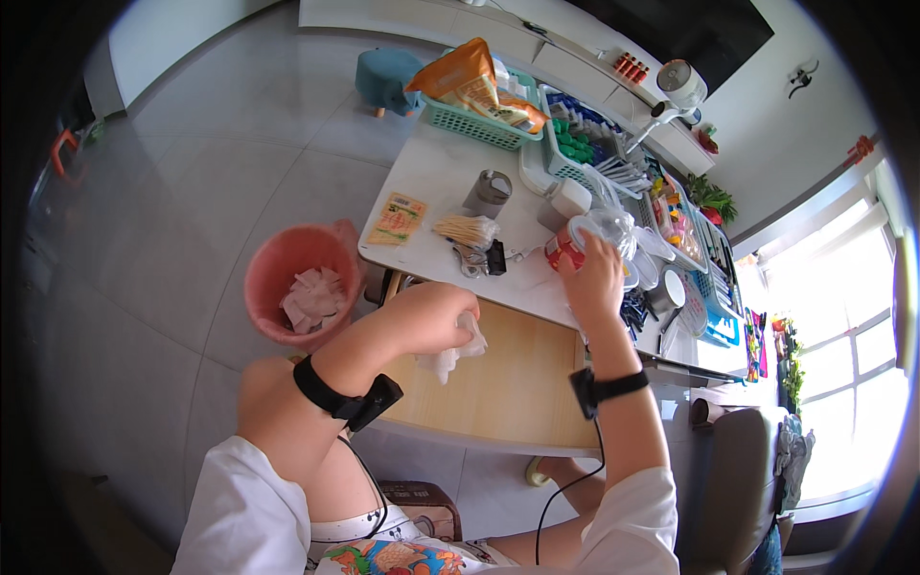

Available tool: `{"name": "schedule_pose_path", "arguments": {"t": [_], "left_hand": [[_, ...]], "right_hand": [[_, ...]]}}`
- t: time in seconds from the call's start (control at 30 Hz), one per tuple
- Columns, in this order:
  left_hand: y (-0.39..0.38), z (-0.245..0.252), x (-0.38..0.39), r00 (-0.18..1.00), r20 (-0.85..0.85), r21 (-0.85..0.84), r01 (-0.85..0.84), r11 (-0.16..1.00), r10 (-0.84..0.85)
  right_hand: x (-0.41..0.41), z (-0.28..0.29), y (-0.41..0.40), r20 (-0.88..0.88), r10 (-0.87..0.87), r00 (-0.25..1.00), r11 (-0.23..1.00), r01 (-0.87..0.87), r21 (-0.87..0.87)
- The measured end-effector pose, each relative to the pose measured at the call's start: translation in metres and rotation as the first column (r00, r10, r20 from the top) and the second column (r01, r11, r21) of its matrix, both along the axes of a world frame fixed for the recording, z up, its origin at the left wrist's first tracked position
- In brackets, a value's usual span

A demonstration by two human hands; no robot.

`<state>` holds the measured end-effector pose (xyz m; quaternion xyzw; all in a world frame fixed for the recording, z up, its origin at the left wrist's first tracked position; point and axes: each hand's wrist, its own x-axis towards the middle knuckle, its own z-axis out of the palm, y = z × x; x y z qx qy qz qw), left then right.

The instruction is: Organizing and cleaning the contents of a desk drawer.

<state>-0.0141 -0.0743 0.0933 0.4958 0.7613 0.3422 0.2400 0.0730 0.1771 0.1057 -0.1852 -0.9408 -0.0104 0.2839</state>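
My left hand (454,320) is closed around a crumpled white tissue (460,352) above the open wooden drawer (496,395). On the table, my right hand (595,277) reaches over a red canister with a pale lid (563,246). The thumb and fingertips overlap the canister and lid; whether they grip it is unclear. Clear plastic bags (614,226) lie just beyond that hand. Left of the canister are a bundle of wooden cotton swabs (467,232), a coiled cable (471,260) and a small black box (496,257).
A pink bin (259,287) with white tissues stands on the floor left of the table (431,172). A yellow printed packet (397,218), a grey container (489,192) and a green basket with an orange bag (474,126) are on the tabletop. Filled baskets (575,169) line its far side.
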Motion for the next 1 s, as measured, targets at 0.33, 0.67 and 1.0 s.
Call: {"name": "schedule_pose_path", "arguments": {"t": [0.33, 0.67, 1.0], "left_hand": [[0.005, 0.004, -0.009, 0.984, 0.029, 0.231, -0.180, 0.956, 0.178], [-0.008, 0.014, -0.023, 0.947, 0.139, 0.269, -0.318, 0.909, 0.290], [-0.001, -0.004, -0.011, 0.969, 0.021, 0.259, -0.241, 0.935, 0.244]], "right_hand": [[-0.006, 0.003, 0.021, 0.171, -0.192, 0.966, 0.981, 0.181, 0.074], [0.041, 0.032, -0.056, -0.076, 0.173, 0.982, 0.955, -0.186, -0.232], [0.053, -0.101, -0.083, 0.359, 0.188, 0.914, 0.867, 0.017, -0.498]]}}
